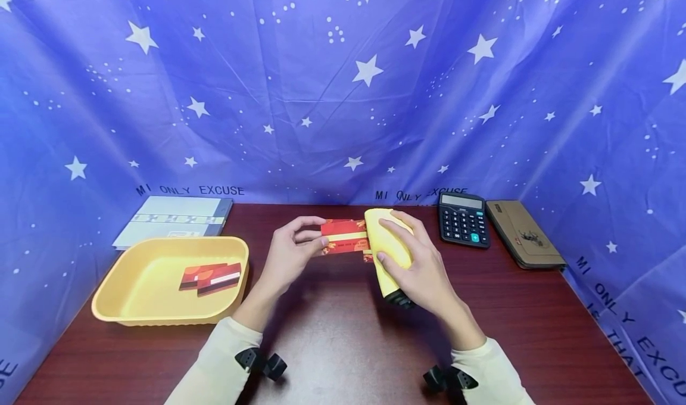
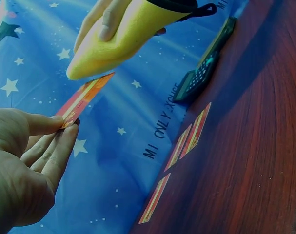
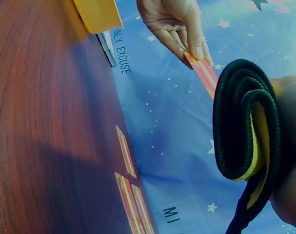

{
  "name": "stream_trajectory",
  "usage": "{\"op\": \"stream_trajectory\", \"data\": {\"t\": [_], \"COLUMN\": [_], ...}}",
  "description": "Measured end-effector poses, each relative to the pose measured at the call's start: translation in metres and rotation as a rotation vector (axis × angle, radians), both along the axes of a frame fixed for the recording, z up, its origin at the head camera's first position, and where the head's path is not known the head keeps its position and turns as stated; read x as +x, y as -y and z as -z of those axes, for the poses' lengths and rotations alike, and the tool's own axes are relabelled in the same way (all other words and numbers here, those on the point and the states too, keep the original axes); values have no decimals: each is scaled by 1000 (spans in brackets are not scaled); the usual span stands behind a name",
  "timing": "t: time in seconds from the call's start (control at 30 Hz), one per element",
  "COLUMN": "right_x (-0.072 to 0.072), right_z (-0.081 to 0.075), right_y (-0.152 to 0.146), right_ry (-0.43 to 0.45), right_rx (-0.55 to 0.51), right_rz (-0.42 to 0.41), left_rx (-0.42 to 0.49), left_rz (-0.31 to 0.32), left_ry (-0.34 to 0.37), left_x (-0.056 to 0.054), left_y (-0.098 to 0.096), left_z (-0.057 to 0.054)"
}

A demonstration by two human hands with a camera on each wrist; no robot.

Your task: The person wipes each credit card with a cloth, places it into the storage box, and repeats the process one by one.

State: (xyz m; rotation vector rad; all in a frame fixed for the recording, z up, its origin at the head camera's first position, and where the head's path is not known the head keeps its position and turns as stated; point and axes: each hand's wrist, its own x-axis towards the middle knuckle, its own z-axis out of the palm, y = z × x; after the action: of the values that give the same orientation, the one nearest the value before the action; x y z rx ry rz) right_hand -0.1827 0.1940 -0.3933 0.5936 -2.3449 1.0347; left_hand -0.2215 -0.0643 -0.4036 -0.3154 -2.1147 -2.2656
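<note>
My left hand [image 1: 289, 253] pinches one end of a red card [image 1: 345, 246] with a yellow stripe, between thumb and fingers. A yellow cloth mitt [image 1: 384, 247] with a black ribbed cuff is gripped in my right hand [image 1: 423, 262], its fabric bunched up. The card's far end meets the mitt's side in the head view. In the left wrist view the same card [image 2: 87, 97] tilts up toward the mitt's tip. Three similar red cards [image 2: 196, 129] lie on the table beyond it. From the right wrist view, the cuff [image 3: 238, 117] appears folded over, with a black loop.
At the left stands a yellow basin [image 1: 177, 320] with two red cards [image 1: 220, 279] in it. Behind it lies a grey-white notebook [image 1: 171, 209]. A black calculator [image 1: 463, 220] and a brown wallet [image 1: 525, 233] lie at the back right. A blue star-print curtain [image 1: 321, 95] surrounds the table.
</note>
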Motion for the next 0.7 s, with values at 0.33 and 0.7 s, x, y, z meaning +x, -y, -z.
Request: {"op": "stream_trajectory", "data": {"t": [0.33,0.7], "right_x": [0,1], "right_z": [5,9], "right_y": [4,10], "right_ry": [4,0], "right_rx": [37,53], "right_rz": [6,-9], "left_rx": [37,105], "left_rz": [14,38], "left_ry": [1,-26], "left_x": [0,3], "left_y": [-3,-12], "left_z": [3,7]}}
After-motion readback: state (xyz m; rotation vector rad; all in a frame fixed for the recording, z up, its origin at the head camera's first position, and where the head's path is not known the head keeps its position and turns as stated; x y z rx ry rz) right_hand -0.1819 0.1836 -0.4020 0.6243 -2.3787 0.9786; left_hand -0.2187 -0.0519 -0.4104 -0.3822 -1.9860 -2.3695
